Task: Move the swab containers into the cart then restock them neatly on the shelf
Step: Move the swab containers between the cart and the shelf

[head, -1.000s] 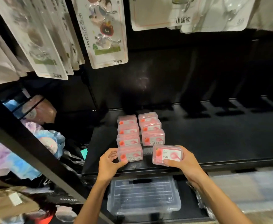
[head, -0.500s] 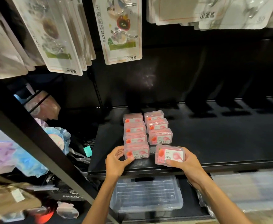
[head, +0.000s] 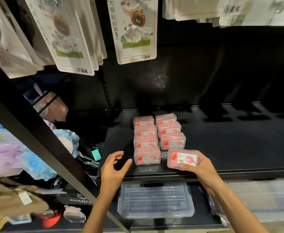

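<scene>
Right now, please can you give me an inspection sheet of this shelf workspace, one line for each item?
Surface: black metal shelf, mostly bare on the right.
Job's things: pink clear plastic containers in two columns; left column has four, right column three on the shelf; an eighth container at the front of the right column is tilted up in the hand.
Clutter: clear plastic storage box on the lower shelf.
Grippers: left hand open, beside the front left container, not touching it; right hand grips the eighth container.
Cables: nothing seen.
Surroundings: hanging hook packs above; pastel bath sponges on the left.
</scene>
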`<move>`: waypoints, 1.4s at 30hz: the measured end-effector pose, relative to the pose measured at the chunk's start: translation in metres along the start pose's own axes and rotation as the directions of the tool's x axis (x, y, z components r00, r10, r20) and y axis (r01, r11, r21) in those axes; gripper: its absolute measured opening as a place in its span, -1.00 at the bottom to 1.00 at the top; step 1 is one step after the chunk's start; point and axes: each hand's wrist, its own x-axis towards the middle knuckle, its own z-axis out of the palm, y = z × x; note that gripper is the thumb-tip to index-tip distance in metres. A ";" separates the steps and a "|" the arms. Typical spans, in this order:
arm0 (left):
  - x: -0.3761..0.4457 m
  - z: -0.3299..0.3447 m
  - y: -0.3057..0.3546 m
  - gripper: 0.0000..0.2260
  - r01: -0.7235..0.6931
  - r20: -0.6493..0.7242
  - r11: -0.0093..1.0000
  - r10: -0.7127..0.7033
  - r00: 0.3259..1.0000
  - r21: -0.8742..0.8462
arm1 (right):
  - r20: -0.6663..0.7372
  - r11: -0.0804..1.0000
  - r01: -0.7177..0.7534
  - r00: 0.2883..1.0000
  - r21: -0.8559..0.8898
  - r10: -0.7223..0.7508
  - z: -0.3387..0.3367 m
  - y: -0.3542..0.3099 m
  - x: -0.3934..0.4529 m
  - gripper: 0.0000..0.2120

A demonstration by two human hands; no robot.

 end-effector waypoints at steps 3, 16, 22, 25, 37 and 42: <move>-0.001 -0.005 -0.006 -0.74 -0.263 0.114 0.899 0.238 0.965 0.350 | -0.006 0.999 0.017 1.000 -0.049 -0.017 0.002 -0.003 0.008 -0.44; -0.010 0.000 -0.020 -0.47 -0.455 0.371 0.703 0.284 0.884 0.547 | 0.056 0.924 0.128 0.992 -0.360 -0.116 0.003 0.003 0.032 -0.49; -0.010 -0.001 -0.020 -0.43 -0.436 0.385 0.708 0.246 0.889 0.555 | -0.031 0.895 0.176 0.978 -0.410 -0.206 -0.007 0.013 0.019 -0.44; -0.009 -0.001 -0.018 -0.42 -0.429 0.395 0.710 0.228 0.890 0.558 | -0.065 0.884 0.197 0.967 -0.425 -0.246 -0.010 0.016 0.016 -0.54; -0.010 0.001 -0.016 -0.42 -0.399 0.375 0.733 0.210 0.903 0.551 | -0.119 0.866 0.231 0.943 -0.444 -0.312 -0.006 0.020 0.016 -0.55; -0.011 0.000 -0.016 -0.41 -0.391 0.358 0.737 0.214 0.909 0.551 | -0.126 0.868 0.223 0.944 -0.443 -0.307 -0.005 0.022 0.017 -0.54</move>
